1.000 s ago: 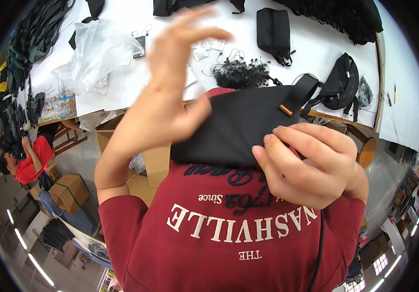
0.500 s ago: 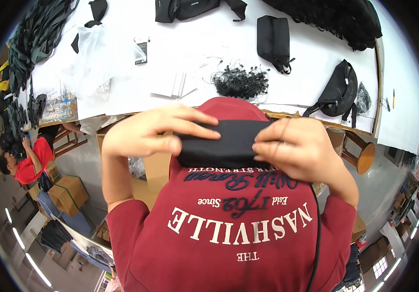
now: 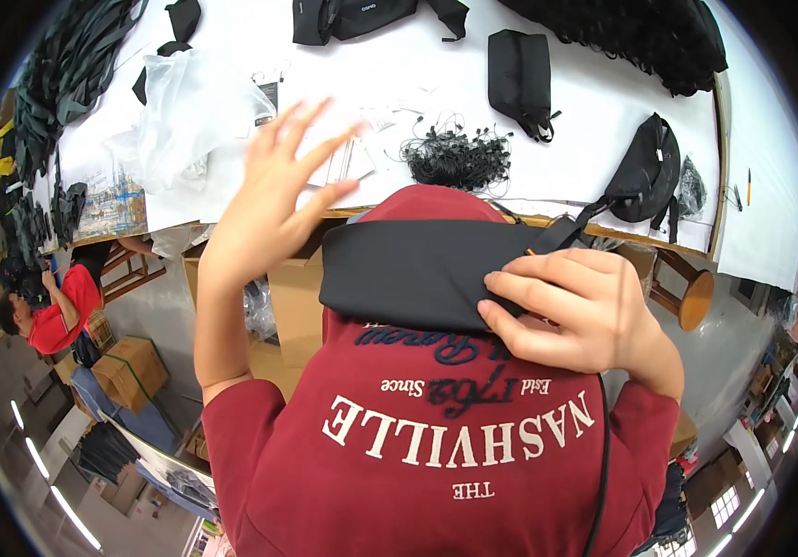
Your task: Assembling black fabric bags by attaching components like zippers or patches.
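Observation:
A black fabric pouch (image 3: 418,269) lies flat across my lap, just below the table's near edge. Its surface looks smooth, with a slight crease toward the right. My right hand (image 3: 571,306) is closed on the pouch's right end, thumb and fingers pressing the fabric. A short black strap (image 3: 557,236) and a small orange spot show beside those fingers. Up and to the left, my left hand (image 3: 283,186) is off the pouch, fingers spread and slightly blurred, holding nothing. It hovers by the table's edge, near white papers (image 3: 348,162).
On the white table (image 3: 325,84) lie a pile of thin black cords (image 3: 457,156), a black pouch (image 3: 520,84), a black waist bag (image 3: 645,172) and a clear plastic bag (image 3: 181,107). Cardboard boxes (image 3: 292,316) stand below. A person in red (image 3: 70,306) sits at left.
My left hand has let go of the pouch and risen up and away, fingers spreading. The pouch now shows more of its face, and my right hand stays on its right end.

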A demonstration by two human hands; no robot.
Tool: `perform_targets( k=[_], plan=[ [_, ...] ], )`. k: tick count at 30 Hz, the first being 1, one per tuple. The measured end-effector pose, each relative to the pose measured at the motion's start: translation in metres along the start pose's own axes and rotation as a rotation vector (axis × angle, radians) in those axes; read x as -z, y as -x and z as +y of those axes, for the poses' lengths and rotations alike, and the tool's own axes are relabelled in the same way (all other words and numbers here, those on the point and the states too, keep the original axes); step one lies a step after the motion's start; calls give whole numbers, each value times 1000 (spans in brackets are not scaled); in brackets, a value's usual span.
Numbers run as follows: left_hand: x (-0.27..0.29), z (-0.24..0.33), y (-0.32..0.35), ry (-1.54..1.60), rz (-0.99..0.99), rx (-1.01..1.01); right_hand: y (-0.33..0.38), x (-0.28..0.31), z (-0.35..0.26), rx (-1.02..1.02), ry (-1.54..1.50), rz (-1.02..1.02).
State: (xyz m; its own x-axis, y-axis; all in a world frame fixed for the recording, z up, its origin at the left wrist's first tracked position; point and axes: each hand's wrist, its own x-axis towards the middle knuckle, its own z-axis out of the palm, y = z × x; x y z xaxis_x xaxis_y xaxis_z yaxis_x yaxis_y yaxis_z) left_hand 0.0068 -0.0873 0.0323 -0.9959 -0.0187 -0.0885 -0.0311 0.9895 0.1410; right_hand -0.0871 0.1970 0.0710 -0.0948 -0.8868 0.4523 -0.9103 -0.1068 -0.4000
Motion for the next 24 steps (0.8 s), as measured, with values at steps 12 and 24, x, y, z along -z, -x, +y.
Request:
perform_targets(
  k=[12, 24],
  plan=[
    [-36, 8, 21, 1382, -210, 54, 32, -40, 45, -976, -1041, 167],
    [-69, 28, 11, 1213, 264, 108, 41, -66, 50, -876, -600, 403]
  ],
)
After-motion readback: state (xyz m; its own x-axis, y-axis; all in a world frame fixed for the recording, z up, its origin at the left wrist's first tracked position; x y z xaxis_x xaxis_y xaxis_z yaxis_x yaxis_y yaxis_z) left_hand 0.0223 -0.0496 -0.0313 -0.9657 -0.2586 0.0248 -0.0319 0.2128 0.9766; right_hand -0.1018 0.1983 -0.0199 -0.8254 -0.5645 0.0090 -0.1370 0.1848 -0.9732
